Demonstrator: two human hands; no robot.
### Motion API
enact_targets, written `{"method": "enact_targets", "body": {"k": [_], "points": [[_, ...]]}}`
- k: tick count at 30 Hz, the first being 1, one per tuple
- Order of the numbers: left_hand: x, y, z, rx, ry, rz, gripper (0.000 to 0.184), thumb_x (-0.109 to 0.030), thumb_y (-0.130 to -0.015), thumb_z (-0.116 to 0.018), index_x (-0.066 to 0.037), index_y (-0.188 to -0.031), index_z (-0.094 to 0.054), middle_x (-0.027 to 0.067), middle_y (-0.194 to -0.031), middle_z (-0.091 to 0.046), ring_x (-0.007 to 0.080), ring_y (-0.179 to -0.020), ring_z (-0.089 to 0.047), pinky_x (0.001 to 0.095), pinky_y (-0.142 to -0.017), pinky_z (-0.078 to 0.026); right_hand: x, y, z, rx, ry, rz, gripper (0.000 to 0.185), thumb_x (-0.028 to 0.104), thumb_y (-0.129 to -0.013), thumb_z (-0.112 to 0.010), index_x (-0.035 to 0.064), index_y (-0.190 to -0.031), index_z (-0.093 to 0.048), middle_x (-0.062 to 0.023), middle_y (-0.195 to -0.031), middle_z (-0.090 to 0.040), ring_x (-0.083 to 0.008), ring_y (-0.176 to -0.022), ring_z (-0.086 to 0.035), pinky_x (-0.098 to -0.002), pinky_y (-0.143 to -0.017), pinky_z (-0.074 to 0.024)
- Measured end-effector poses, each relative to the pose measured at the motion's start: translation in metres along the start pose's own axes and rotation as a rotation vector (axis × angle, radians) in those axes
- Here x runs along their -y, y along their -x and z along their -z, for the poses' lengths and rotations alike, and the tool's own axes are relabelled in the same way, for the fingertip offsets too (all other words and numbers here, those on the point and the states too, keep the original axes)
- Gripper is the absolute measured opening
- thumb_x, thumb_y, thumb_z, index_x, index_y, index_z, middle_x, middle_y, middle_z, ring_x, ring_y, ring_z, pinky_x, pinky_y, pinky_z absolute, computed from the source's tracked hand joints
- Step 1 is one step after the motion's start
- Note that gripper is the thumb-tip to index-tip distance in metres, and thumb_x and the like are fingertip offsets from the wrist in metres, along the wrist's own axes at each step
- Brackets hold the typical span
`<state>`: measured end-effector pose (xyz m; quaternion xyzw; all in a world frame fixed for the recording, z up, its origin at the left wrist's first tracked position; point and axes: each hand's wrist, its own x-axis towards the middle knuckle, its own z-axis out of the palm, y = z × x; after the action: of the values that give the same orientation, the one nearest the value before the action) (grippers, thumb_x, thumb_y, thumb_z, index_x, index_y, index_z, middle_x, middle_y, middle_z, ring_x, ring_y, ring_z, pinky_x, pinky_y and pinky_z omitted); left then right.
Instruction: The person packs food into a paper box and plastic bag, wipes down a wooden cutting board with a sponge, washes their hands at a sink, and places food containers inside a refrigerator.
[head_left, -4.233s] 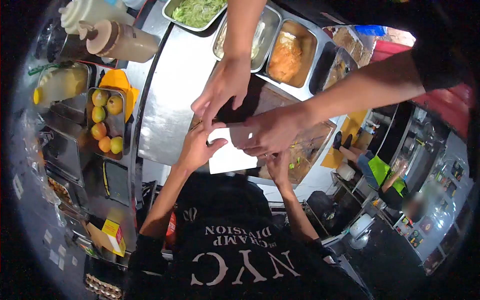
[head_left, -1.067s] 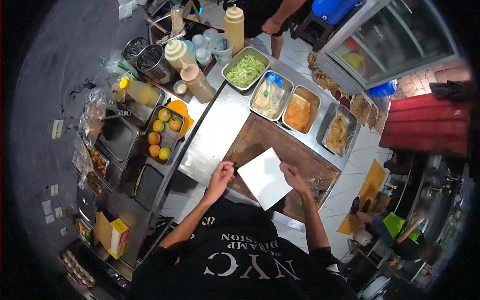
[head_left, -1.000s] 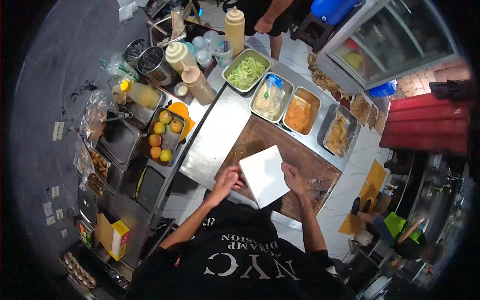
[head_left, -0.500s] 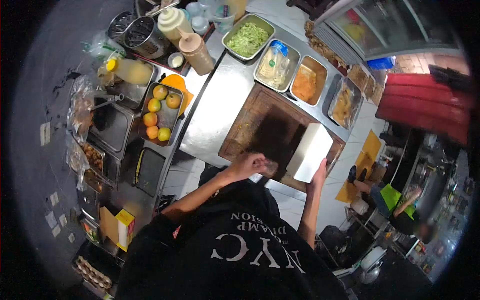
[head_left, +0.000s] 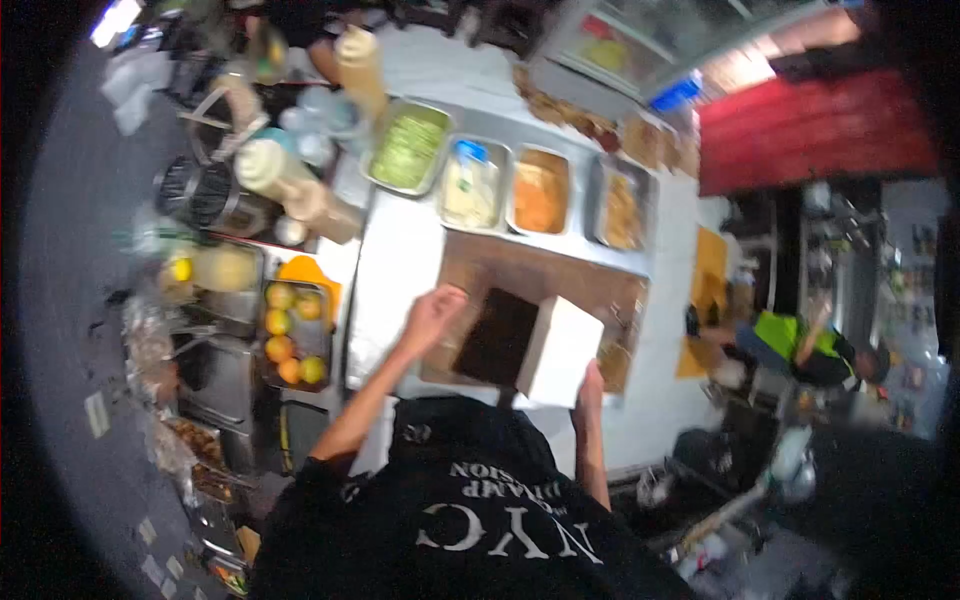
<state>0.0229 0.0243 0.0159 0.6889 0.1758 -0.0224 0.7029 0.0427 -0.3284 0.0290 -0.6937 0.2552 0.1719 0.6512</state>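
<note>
My right hand [head_left: 589, 388] grips the near right edge of a white box [head_left: 566, 352], tilted over a brown wooden cutting board [head_left: 610, 290]. A dark, sharp-edged area adjoins the box's left side; whether it is a dark panel or a shadow I cannot tell. My left hand [head_left: 434, 310] is over the board's left edge, apart from the box. Its fingers are curled together and blurred, and anything in them is too small to make out.
Behind the board stand trays of shredded greens [head_left: 408, 148], a bagged pale food [head_left: 470, 190], orange shreds [head_left: 540, 195] and yellowish food [head_left: 620, 215]. At left are a fruit tray [head_left: 297, 330] and squeeze bottles [head_left: 262, 168]. Another person [head_left: 800, 335] is at far right.
My left hand has moved left and up, away from the board's near edge. The box and right hand appear further left and lower; the whole view has shifted and blurred.
</note>
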Motion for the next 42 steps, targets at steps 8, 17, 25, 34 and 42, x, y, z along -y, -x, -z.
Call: {"method": "enact_targets", "body": {"k": [8,17,25,34,42], "points": [[-0.001,0.030,-0.033,0.065,0.118,0.233,0.060,-0.045,-0.094,-0.047,0.005,-0.126,-0.044,0.0129,-0.123,-0.050,0.0170,-0.113,-0.046,0.0297,-0.098,-0.035,0.033,0.002,-0.084,0.280,0.254,0.234,0.039,0.030,-0.097,-0.040,-0.0043,-0.106,-0.058,-0.0057,-0.103,-0.059,-0.0149,-0.093,-0.054,-0.0290,-0.083,-0.0425],[0.006,0.057,-0.012,0.064,0.278,0.300,0.050,-0.029,-0.090,-0.059,-0.003,-0.128,-0.040,0.0095,-0.105,-0.055,0.0122,-0.082,-0.057,0.0211,-0.058,-0.048,0.038,-0.048,-0.124,0.346,0.394,0.443,0.031,0.023,-0.096,-0.045,-0.0026,-0.083,-0.058,0.0031,-0.075,-0.054,-0.0072,-0.075,-0.047,-0.0236,-0.067,-0.0402],[-0.079,0.022,-0.018,-0.023,-0.406,-0.399,0.024,-0.019,-0.077,-0.070,-0.010,-0.100,-0.066,0.0091,-0.103,-0.059,0.0286,-0.098,-0.055,0.0374,-0.089,-0.043,0.059,-0.075,-0.131,0.639,0.676,0.680,0.026,0.024,-0.094,-0.050,0.0021,-0.104,-0.060,-0.0083,-0.089,-0.063,-0.0105,-0.077,-0.053,-0.0293,-0.070,-0.0452],[-0.067,-0.096,-0.039,0.622,-0.758,-0.381,0.039,-0.034,-0.070,-0.076,-0.006,-0.088,-0.056,0.0135,-0.088,-0.062,0.0277,-0.084,-0.060,0.0375,-0.070,-0.045,0.091,-0.083,-0.129,0.920,0.803,0.633,0.039,0.033,-0.091,-0.056,0.0061,-0.119,-0.055,-0.0106,-0.096,-0.066,-0.0155,-0.083,-0.058,-0.0303,-0.073,-0.0469],[-0.040,-0.083,-0.042,0.622,-0.440,-0.378,0.031,-0.029,-0.077,-0.071,-0.004,-0.083,-0.054,0.0139,-0.078,-0.061,0.0254,-0.072,-0.058,0.0380,-0.065,-0.044,0.090,-0.075,-0.126,0.908,0.681,0.534,0.030,0.027,-0.088,-0.063,0.0029,-0.103,-0.053,-0.0083,-0.089,-0.064,-0.0162,-0.083,-0.060,-0.0304,-0.072,-0.0476]]}}
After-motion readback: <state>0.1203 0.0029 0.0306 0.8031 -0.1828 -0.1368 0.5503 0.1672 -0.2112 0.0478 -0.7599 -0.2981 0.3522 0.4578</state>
